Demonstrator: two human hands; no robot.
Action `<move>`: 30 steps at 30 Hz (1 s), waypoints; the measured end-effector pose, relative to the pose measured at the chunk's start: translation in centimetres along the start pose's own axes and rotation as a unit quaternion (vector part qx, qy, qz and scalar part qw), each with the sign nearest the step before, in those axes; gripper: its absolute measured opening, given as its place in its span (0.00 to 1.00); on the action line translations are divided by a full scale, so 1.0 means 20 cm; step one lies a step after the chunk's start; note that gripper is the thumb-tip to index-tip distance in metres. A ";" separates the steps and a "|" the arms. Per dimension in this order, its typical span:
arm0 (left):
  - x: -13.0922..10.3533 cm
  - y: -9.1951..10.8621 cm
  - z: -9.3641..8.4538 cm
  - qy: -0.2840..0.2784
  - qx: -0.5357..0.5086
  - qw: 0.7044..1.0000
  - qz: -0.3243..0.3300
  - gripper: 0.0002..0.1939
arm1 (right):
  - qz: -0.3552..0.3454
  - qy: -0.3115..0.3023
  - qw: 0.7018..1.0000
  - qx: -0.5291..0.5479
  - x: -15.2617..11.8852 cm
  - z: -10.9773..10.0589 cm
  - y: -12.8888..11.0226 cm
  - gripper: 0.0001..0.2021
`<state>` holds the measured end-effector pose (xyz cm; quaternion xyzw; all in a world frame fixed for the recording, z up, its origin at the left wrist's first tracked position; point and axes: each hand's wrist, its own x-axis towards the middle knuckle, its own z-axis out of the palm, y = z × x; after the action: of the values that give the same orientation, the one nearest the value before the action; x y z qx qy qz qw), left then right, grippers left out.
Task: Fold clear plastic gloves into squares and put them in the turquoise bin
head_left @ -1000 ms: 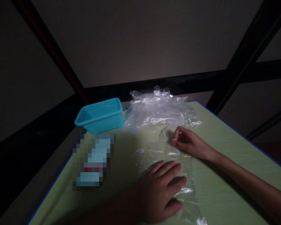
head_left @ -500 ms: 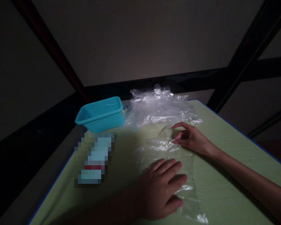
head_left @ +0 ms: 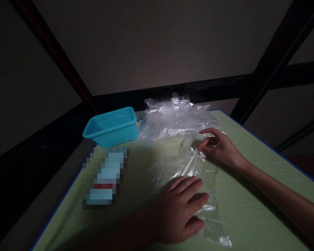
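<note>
A thin, crinkled piece of clear plastic (head_left: 208, 209) lies spread over the table; whether it is a bag or a glove I cannot tell. My left hand (head_left: 180, 212) rests flat on it, fingers spread, covering its middle. Farther up, my right hand (head_left: 216, 146) pinches the plastic between thumb and finger. Creases run from that pinch toward my left fingertips, and the pinched part looks slightly raised. Just beyond my right hand lies a heap of similar clear plastic (head_left: 175, 120), with finger-like bumps along its far edge.
A turquoise plastic basin (head_left: 115, 134) stands at the table's far left edge. Nearer, a pale blue, pixelated object (head_left: 107, 174) with a red band lies on the left. The light green table (head_left: 246, 195) has a blue edge, with a wall behind it.
My right hand has moved slightly away from me and to the right, drawing the plastic into taut creases. My left hand stays in place.
</note>
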<state>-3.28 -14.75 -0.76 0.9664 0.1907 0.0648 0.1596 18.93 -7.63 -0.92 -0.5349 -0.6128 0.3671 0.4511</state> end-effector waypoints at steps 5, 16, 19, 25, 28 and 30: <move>0.00 0.00 0.02 -0.001 0.004 1.000 -0.005 0.25 | -0.018 0.006 1.000 -0.016 0.01 -0.02 0.01 0.20; 0.00 0.00 0.01 -0.004 -0.014 1.000 -0.010 0.25 | 0.011 -0.043 0.997 -0.065 -0.01 -0.04 0.05 0.14; 0.00 0.00 0.01 -0.008 -0.016 1.000 -0.008 0.26 | 0.020 -0.043 0.998 -0.039 -0.01 -0.02 0.05 0.16; 0.00 0.00 0.01 -0.013 -0.010 1.000 -0.007 0.25 | 0.056 -0.037 0.997 0.027 -0.01 -0.01 0.03 0.20; 0.00 0.00 0.01 -0.014 -0.012 1.000 -0.007 0.25 | 0.077 -0.032 0.995 0.061 -0.01 0.00 0.02 0.21; 0.00 0.00 0.01 -0.013 -0.013 1.000 -0.004 0.25 | 0.089 -0.030 0.993 0.077 -0.02 0.01 0.01 0.23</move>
<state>-3.23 -14.76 -0.95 0.9641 0.1920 0.0543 0.1752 18.86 -7.91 -1.27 -0.5394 -0.5459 0.4681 0.4381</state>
